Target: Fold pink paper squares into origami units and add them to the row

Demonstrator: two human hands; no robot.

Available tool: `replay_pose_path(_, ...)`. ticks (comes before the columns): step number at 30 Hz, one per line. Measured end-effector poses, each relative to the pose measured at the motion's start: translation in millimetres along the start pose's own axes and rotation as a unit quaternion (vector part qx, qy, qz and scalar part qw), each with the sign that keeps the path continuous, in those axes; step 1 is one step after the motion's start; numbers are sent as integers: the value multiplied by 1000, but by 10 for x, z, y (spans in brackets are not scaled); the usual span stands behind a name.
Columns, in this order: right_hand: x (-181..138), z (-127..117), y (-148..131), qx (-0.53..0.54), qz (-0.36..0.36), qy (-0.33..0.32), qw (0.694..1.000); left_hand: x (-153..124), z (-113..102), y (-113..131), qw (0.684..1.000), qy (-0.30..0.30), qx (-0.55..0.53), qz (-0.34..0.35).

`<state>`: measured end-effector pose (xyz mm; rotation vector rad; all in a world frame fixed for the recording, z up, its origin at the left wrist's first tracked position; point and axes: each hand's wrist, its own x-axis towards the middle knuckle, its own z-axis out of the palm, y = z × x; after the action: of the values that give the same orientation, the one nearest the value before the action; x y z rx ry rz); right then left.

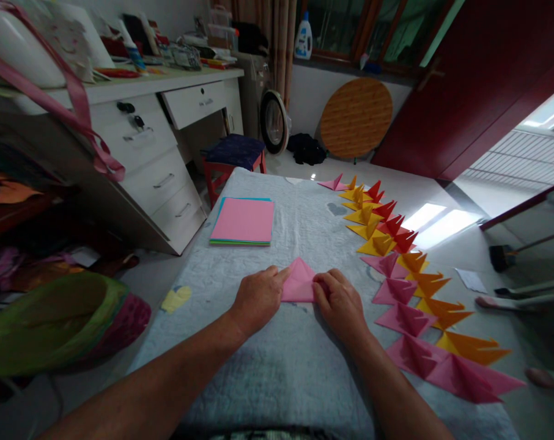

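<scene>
A pink sheet of origami paper (299, 282), partly folded with a peak pointing away from me, lies on the cloth-covered table (258, 379). My left hand (261, 298) presses its left edge with the fingers held together. At the right edge, my right hand (339, 300) pinches the paper between thumb and curled fingers. Beyond my left hand sits a stack of square coloured paper (243, 221), pink on top. To the right stand rows of folded paper cranes in pink (404, 319), yellow (366, 215), orange (446, 313) and red (387, 212).
A white desk with drawers (139, 153) stands at the left, with a stool (235, 153) beside it. A green and pink basket (66, 324) is at the lower left. Behind the table are an open-doored washing machine (273, 122) and a round wooden tabletop (356, 117).
</scene>
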<state>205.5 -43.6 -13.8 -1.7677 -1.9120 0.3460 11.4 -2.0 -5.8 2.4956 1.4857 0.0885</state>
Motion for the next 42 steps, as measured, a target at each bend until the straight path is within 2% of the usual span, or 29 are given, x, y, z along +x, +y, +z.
replay_pose_path(6,-23,9,-73,-160,-56,45,984,-23,-28,34,999,-11,40,-6)
replay_pose_path(12,7,-43,-100,-170,-169,-110,965,-40,-3,22,997,22,75,8)
replay_pose_path(19,-43,-168,-235,-238,-178,-174,939,-82,34,-177,991,56,100,66)
replay_pose_path(26,-161,-115,-417,-310,-175,-169,919,-146,-75,-482,984,27,136,116)
replay_pose_path(30,-190,-48,-465,-329,-177,-152,915,-255,-123,-624,974,40,110,193)
replay_pose_path(33,-209,-5,-500,-343,-180,-138,911,-405,-119,-617,965,49,82,244)
replay_pose_path(38,-242,23,-551,-360,-185,-138,904,-585,-105,-576,965,40,92,242)
replay_pose_path(42,-279,-3,-475,-331,-196,-140,912,-655,-124,-675,965,30,111,235)
